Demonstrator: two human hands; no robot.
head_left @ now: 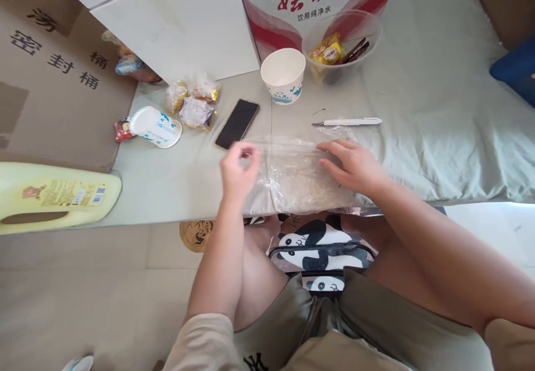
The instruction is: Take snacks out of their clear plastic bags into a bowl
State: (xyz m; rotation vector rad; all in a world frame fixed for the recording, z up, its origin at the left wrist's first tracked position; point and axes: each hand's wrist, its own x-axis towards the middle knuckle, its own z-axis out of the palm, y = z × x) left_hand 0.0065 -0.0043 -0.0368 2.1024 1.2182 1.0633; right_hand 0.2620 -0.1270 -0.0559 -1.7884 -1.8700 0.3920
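Note:
A clear plastic bag (296, 173) lies flat and crinkled at the front edge of the cloth-covered surface. My left hand (239, 171) is curled into a pinch at the bag's upper left corner, slightly blurred. My right hand (353, 165) rests on the bag's right side with fingers stretched out and apart. Just beyond the right hand lies a white pen-like craft knife (349, 121). A dark-screened phone (238, 123) lies beyond the left hand.
Behind the bag stand a paper cup (284, 76) and a clear plastic bowl (368, 48) holding packaged snacks. Wrapped snacks (196, 112) and a tipped paper cup (156, 127) lie to the left. A yellow jug (62, 195) and a cardboard box (62, 98) stand far left.

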